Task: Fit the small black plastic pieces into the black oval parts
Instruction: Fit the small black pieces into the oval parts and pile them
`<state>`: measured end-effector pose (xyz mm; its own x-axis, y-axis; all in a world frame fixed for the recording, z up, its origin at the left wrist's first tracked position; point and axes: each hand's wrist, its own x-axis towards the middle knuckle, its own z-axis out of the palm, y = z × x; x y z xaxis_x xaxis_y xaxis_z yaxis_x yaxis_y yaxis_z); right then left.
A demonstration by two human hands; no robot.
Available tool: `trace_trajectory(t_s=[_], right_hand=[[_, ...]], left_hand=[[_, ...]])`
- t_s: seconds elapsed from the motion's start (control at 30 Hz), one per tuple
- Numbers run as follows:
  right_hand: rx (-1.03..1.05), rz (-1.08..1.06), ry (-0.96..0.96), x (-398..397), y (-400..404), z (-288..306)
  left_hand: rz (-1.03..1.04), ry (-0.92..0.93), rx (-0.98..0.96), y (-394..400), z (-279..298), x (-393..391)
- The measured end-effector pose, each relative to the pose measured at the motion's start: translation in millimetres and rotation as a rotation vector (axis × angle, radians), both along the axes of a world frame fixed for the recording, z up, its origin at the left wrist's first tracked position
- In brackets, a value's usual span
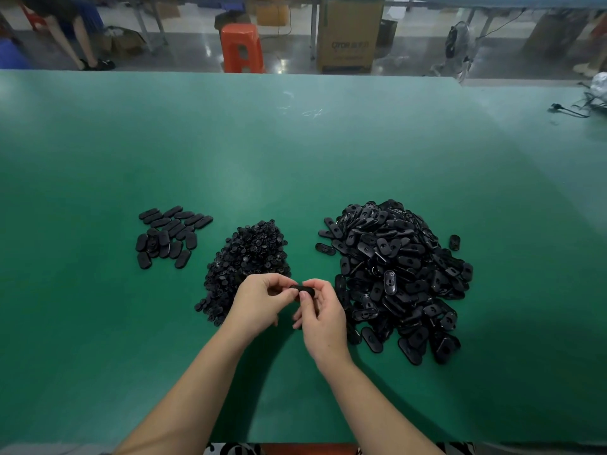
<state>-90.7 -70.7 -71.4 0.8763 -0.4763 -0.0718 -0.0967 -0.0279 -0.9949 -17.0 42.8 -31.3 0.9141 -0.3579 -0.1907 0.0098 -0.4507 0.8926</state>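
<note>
Head view, looking down on a green counter (pixel 295 152). Both hands meet just in front of the middle pile. Right hand (pixel 320 311) pinches one black oval part (pixel 303 288) between thumb and forefinger; left hand (pixel 259 300) has its fingers curled in against the same oval, most likely pressing a small piece in. The small piece itself is hidden by the fingers, so I can't tell whether it's seated.

Layout:
- big heap of oval parts (pixel 394 274) to the right, slots facing up on many, looks unprocessed
- pile of small black pieces (pixel 246 261) in the middle, just beyond the left hand
- small batch of ovals (pixel 169 236) to the left, lying flat, smooth side up; I'd read that as the finished stack

Progress, judging by pile sizes: early. The left batch is a small fraction of the right heap, and the supply of small pieces is still large. One stray oval (pixel 454 242) sits apart, right of the heap.

Readable text: cardboard box (pixel 349 37) on the floor beyond the counter, printed with something like "QTOR" plus smaller characters too blurred to read. Nothing legible on the parts.
</note>
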Motion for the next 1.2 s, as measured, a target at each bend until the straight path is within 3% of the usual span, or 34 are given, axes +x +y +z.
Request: trace_trajectory(t_s=[0.8,1.2], right_hand=[[-0.074,0.015,0.031,-0.3,-2.8,-4.3],[-0.082,-0.003,0.054,2.6,-1.4,-4.7]], left_hand=[[0.005,0.006,0.099,-6.3,-3.7,-2.1],[-0.021,-0.085,0.15,-4.8,5.0,-7.9]])
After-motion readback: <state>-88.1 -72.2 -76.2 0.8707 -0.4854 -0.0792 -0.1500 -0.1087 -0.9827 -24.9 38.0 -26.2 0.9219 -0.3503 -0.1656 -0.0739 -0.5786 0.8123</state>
